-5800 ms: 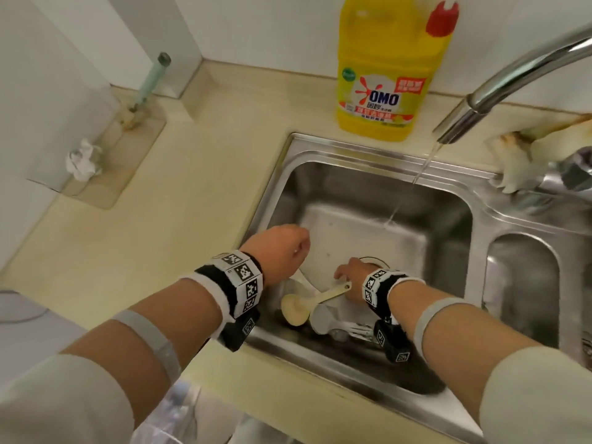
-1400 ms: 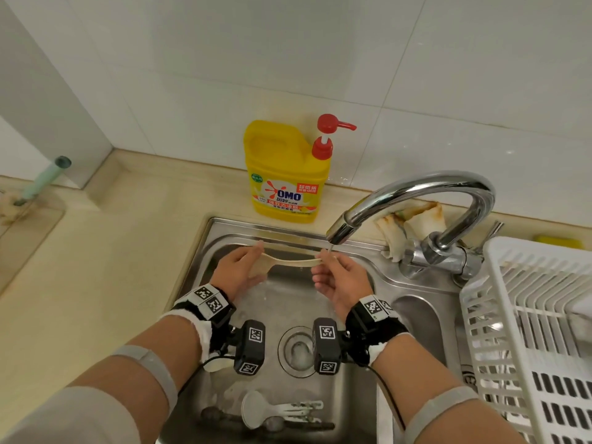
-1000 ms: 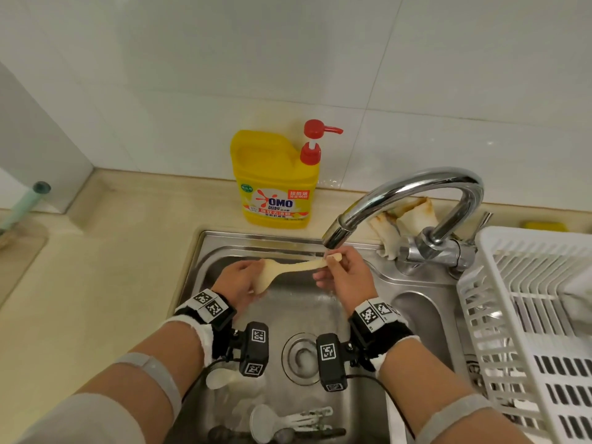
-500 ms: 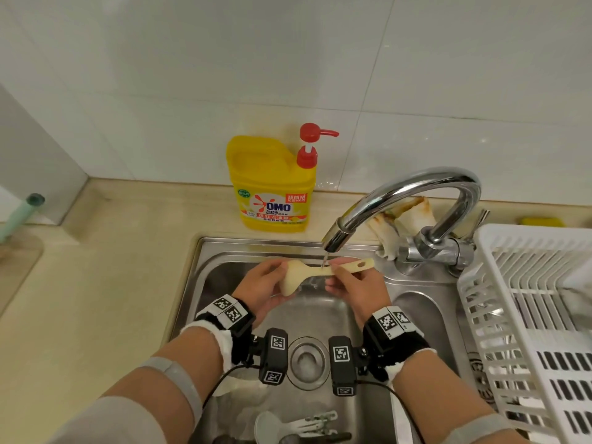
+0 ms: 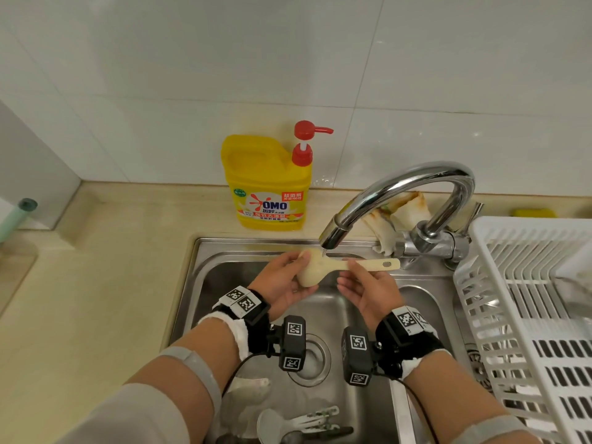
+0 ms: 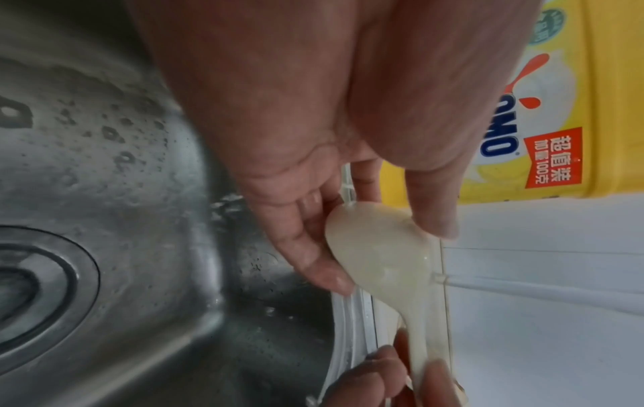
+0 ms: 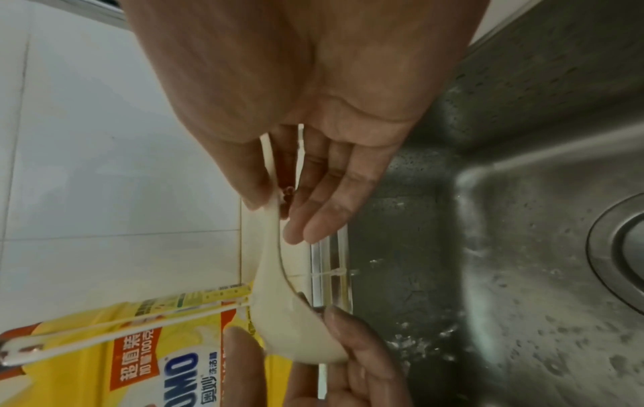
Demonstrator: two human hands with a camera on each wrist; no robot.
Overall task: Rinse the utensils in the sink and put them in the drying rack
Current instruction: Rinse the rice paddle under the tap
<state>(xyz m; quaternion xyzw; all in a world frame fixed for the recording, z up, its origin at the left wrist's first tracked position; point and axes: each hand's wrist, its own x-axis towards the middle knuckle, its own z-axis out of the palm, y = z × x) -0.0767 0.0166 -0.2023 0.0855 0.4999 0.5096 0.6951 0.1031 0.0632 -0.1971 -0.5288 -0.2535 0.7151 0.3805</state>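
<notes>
The left hand and right hand are pinching a cream rice paddle under the faucet. A yellow detergent jug is reading "OMO".

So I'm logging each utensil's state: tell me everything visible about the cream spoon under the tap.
The cream spoon looks like matte plastic, with a broad rounded bowl and a flat handle with a hanging hole at its end. It lies roughly level under the faucet, whose thin stream lands by the bowl. The left hand holds the bowl; the right hand pinches the handle.
</notes>
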